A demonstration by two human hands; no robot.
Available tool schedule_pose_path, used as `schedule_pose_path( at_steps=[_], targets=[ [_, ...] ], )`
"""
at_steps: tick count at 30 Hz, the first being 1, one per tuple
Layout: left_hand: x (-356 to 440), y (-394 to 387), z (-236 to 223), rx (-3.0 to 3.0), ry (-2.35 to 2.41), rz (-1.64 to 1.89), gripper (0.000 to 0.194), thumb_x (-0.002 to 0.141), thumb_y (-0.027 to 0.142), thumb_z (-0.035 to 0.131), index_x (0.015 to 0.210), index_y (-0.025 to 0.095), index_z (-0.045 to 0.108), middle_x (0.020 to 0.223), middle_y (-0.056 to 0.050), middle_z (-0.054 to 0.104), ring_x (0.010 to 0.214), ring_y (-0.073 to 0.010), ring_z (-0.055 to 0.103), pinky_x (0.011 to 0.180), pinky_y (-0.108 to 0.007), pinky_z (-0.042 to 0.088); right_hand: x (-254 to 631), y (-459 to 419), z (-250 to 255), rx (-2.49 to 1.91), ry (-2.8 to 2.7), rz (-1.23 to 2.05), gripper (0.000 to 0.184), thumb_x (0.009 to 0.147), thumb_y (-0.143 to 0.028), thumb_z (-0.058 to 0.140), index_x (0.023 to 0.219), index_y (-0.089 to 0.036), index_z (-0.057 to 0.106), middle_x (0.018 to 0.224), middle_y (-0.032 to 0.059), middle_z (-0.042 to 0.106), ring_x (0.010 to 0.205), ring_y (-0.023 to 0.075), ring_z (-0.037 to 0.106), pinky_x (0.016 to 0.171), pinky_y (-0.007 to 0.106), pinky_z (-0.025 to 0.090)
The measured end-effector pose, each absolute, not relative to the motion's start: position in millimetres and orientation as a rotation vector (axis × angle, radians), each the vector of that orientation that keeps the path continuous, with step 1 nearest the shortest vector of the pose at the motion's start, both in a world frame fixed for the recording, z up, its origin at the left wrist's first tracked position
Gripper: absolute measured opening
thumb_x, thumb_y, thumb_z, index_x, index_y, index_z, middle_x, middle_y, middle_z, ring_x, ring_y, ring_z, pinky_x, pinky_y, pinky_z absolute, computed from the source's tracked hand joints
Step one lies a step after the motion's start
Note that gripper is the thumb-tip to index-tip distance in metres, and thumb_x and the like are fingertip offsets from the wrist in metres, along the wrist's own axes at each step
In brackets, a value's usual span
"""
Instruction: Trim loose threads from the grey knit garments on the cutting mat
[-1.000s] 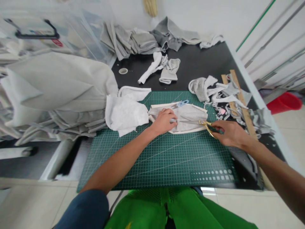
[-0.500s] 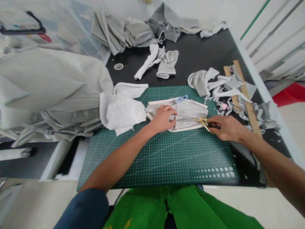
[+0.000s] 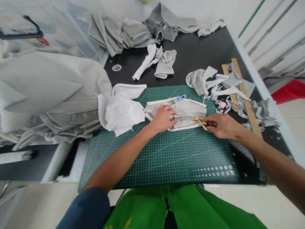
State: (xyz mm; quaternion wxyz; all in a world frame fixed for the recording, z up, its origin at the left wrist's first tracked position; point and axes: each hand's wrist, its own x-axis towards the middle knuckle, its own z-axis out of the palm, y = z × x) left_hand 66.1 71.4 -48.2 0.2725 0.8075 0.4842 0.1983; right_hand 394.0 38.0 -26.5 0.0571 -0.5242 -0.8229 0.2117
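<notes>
A grey fabric piece with pale edging (image 3: 188, 109) lies flat on the green cutting mat (image 3: 152, 159). My left hand (image 3: 164, 118) rests on its left part, with the fingers bent and thumb and fingers closed on the cloth. In my right hand (image 3: 221, 126) are gold-handled scissors (image 3: 195, 118), held by the handles at the fabric's right end. Their blades point left over the cloth, and the tips reach my left fingertips. Whether the blades are in the cloth I cannot tell. Light-blue-handled snips (image 3: 179, 99) lie on the fabric's upper edge.
White fabric (image 3: 122, 113) lies left of the piece, beside a large grey cloth pile (image 3: 54, 82). Fabric scraps (image 3: 221, 86) and wooden rulers (image 3: 247, 101) are on the right. Folded grey cloth (image 3: 133, 31) and a tape roll (image 3: 116, 67) sit farther back.
The whole view has shifted slightly left. My right hand and the scissors have moved a little toward my left hand, which stays on the fabric.
</notes>
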Motion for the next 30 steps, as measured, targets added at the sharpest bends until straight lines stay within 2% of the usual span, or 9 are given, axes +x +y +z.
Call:
schedule_pose_path(
  at_steps=[8,21,30],
  targets=[
    [64.6,69.1,-50.5,2.217,1.313,0.504,0.02,0.086,0.025,0.078,0.106,0.022,0.079,0.123,-0.008,0.071,0.126,-0.0308,0.056,0.119,-0.049,0.045,396.1,30.5,-22.8,-1.615,-2.48,0.664,0.021,0.089,-0.037,0.066,0.099,-0.026,0.08,0.074,-0.0006,0.073,0.066,0.0185,0.063,0.064,0.03,0.042],
    [63.9,71.4,-49.2,2.177,1.326,0.488,0.027,0.082,0.026,0.083,0.107,0.022,0.076,0.125,-0.009,0.067,0.128,-0.032,0.056,0.119,-0.05,0.045,377.5,34.4,-24.9,-1.551,-2.54,0.624,0.021,0.091,-0.03,0.063,0.1,-0.024,0.08,0.08,0.0027,0.077,0.072,0.0216,0.067,0.069,0.032,0.044],
    [60.4,72.1,-44.0,2.19,1.322,0.46,0.032,0.079,0.024,0.086,0.108,0.016,0.077,0.128,-0.014,0.067,0.126,-0.0338,0.056,0.12,-0.049,0.044,380.4,32.9,-31.3,-1.514,-2.625,0.596,0.018,0.096,-0.028,0.058,0.097,-0.022,0.075,0.083,0.004,0.076,0.074,0.0217,0.068,0.072,0.033,0.044]
  ],
)
